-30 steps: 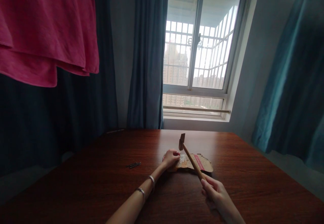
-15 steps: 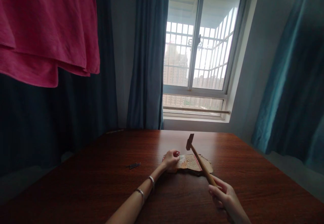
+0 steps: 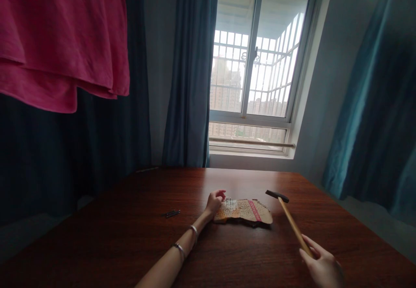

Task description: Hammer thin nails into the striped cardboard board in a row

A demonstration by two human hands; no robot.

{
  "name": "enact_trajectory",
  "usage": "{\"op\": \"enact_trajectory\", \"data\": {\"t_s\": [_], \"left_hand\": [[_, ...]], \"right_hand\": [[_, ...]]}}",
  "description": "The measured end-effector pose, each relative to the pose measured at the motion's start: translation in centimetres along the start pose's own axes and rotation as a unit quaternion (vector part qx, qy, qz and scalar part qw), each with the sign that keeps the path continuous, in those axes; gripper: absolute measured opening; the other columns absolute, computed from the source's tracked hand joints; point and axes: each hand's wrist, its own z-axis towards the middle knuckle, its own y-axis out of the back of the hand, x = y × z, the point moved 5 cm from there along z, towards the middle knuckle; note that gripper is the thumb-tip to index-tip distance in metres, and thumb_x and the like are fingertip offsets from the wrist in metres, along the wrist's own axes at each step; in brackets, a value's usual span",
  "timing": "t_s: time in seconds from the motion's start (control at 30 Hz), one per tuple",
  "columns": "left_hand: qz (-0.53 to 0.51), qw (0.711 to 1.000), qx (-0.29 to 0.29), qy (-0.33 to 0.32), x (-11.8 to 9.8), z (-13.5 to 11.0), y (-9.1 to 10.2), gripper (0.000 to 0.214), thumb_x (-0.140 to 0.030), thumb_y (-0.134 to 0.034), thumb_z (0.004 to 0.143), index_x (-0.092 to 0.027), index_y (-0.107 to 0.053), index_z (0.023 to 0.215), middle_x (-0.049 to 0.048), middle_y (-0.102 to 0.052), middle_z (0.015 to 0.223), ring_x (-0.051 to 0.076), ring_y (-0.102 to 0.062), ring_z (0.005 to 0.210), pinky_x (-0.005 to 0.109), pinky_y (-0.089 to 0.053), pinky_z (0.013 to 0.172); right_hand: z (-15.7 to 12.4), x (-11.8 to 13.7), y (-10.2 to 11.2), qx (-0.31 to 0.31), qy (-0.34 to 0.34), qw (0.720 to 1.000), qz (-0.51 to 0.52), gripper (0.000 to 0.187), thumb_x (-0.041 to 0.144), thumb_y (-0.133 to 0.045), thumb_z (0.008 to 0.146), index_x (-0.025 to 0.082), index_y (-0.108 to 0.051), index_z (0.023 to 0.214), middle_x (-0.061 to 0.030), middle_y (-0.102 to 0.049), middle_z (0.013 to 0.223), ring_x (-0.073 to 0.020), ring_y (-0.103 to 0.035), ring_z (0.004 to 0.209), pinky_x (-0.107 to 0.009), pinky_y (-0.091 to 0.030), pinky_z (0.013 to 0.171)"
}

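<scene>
Status at worktop (image 3: 130, 240):

Gripping hammer (image 3: 292, 223) in right hand (image 3: 323, 266), fist closed round the tail of the wooden handle. Head now out to the right of the wooden board (image 3: 243, 212), low, clear of it, touching nothing. Versus 0.5 s ago: was raised above the board's middle, head up. Versus 1 s ago: was closer in again, right over the left fingers. So: swung out and down to the right, away from the strike spot.

Resting left hand (image 3: 215, 201) against the board's left end, fingers loosely curled, pinching nothing visible. In both earlier frames: fingertips bunched over the spot of the upright nails (image 3: 228, 201), now free-standing just right of the fingers. Looks like a release after seating; nail count too fine to tell.

Board flat on the worktop, centre, between both hands; same place across all 3 frames. Dotted face, pink band (image 3: 254, 209) across the right half.

Reading: pause between blows, no strike under way. Nails upright unaided, so probably seated enough to hold; depth not judgeable from here.

Elsewhere: spare nails (image 3: 173, 213) lying well left of the board, untouched. 2 bracelets (image 3: 194, 229) on the left forearm. Behind: window (image 3: 260, 62) and blue curtains (image 3: 191, 71), red cloth (image 3: 61, 40) hanging top left. No other person in view.
</scene>
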Motion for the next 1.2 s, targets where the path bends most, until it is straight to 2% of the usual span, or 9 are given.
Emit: {"op": "enact_trajectory", "data": {"t_s": [0.07, 0.17, 0.33, 0.5, 0.8, 1.0, 1.2], "left_hand": [[0.021, 1.000, -0.009, -0.017, -0.4, -0.3, 0.0, 0.040, -0.007, -0.040, 0.059, -0.010, -0.063, 0.090, 0.0024, -0.062, 0.068, 0.012, -0.056, 0.065, 0.023, -0.045, 0.063], [0.047, 0.998, -0.020, -0.039, -0.9, -0.5, 0.0, 0.037, -0.008, -0.041, 0.060, -0.010, -0.064, 0.088, 0.0026, -0.062, 0.068, 0.013, -0.057, 0.067, 0.025, -0.046, 0.069], [0.067, 0.997, -0.014, -0.045, -1.1, -0.7, -0.1, 0.036, -0.009, -0.041, 0.062, -0.010, -0.064, 0.089, 0.0026, -0.062, 0.067, 0.013, -0.057, 0.066, 0.025, -0.046, 0.069], [0.069, 0.997, -0.016, -0.041, -1.3, -0.8, -0.1, 0.036, -0.010, -0.042, 0.063, -0.009, -0.065, 0.090, 0.0028, -0.062, 0.067, 0.014, -0.057, 0.067, 0.025, -0.045, 0.070], [0.066, 0.997, -0.012, -0.038, -1.5, -1.0, -0.1, 0.037, -0.010, -0.041, 0.062, -0.010, -0.065, 0.090, 0.0020, -0.062, 0.066, 0.013, -0.056, 0.063, 0.025, -0.045, 0.066], [0.056, 0.998, -0.018, -0.025, -1.9, -1.3, 0.0, 0.036, -0.010, -0.042, 0.063, -0.010, -0.065, 0.090, 0.0021, -0.062, 0.066, 0.013, -0.055, 0.061, 0.024, -0.045, 0.064], [-0.004, 1.000, -0.017, 0.012, -1.8, -1.1, 0.1, 0.038, -0.009, -0.042, 0.060, -0.009, -0.065, 0.090, 0.0028, -0.062, 0.065, 0.012, -0.055, 0.062, 0.023, -0.045, 0.061]], "right_hand": [[0.1, -0.5, 0.6, -0.017, 0.005, 0.999, -0.031, 0.043, 0.038, -0.051, 0.065, 0.020, -0.066, 0.100, -0.0075, -0.073, 0.079, -0.0254, -0.067, 0.069, -0.031, -0.051, 0.061], [0.2, -1.2, 1.0, -0.017, -0.004, 0.998, -0.055, 0.046, 0.037, -0.050, 0.065, 0.016, -0.066, 0.103, -0.0100, -0.072, 0.080, -0.0274, -0.067, 0.073, -0.034, -0.051, 0.064], [0.3, -2.0, 0.9, -0.004, 0.001, 0.997, -0.072, 0.045, 0.038, -0.051, 0.065, 0.019, -0.066, 0.103, -0.0102, -0.072, 0.088, -0.0299, -0.066, 0.079, -0.037, -0.051, 0.067], [-0.1, -1.6, 0.7, 0.015, -0.005, 0.993, -0.113, 0.045, 0.037, -0.047, 0.068, 0.020, -0.065, 0.106, -0.0105, -0.071, 0.091, -0.0301, -0.066, 0.080, -0.036, -0.050, 0.067], [-0.4, -1.8, 0.4, 0.028, 0.014, 0.981, -0.193, 0.047, 0.041, -0.043, 0.073, 0.022, -0.060, 0.113, -0.0109, -0.072, 0.080, -0.0292, -0.066, 0.071, -0.037, -0.049, 0.064], [-0.4, -2.5, -0.2, -0.014, 0.085, 0.977, -0.195, 0.046, 0.037, -0.041, 0.074, 0.013, -0.059, 0.109, -0.0155, -0.064, 0.109, -0.0285, -0.061, 0.094, -0.036, -0.047, 0.079], [-0.7, -4.2, -0.8, 0.010, 0.049, 0.983, -0.175, 0.049, 0.039, -0.038, 0.077, 0.013, -0.056, 0.114, -0.0160, -0.062, 0.111, -0.0304, -0.060, 0.096, -0.037, -0.048, 0.079]]}}
